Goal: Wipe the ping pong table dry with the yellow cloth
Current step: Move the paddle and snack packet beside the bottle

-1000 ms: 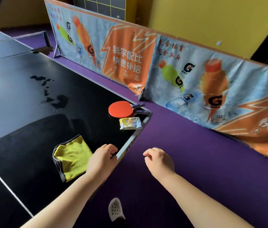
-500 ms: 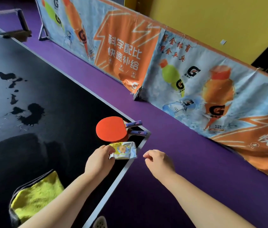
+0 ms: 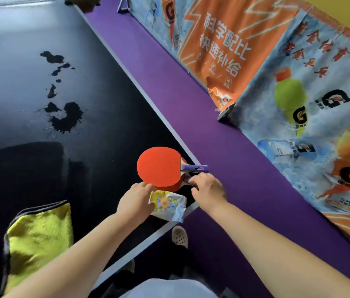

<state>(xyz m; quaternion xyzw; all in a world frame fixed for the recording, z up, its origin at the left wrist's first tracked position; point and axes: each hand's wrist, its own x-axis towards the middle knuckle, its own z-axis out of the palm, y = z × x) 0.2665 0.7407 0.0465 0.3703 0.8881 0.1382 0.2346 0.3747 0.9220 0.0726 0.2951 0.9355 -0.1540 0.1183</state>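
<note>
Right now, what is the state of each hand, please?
Left hand: fingers at the small yellow-and-white packet; grip cannot be told.
Right hand: closed on the lower red paddle's purple handle.

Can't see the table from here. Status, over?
Left hand on packet, grip unclear; right hand pinches lower paddle handle. Yellow cloth lies untouched, puddle unwiped. Paddles, packet crowd table corner.

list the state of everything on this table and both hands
yellow cloth: folded, lying flat, untouched
water spill: unwiped, in scattered patches
ping pong table: wet around the spill
top paddle: red face up, stacked on lower paddle
lower paddle: mostly covered, handle held
small packet: flat near the corner
left hand: fingers curled at packet's edge, grip unclear
right hand: grips lower paddle's handle
</note>
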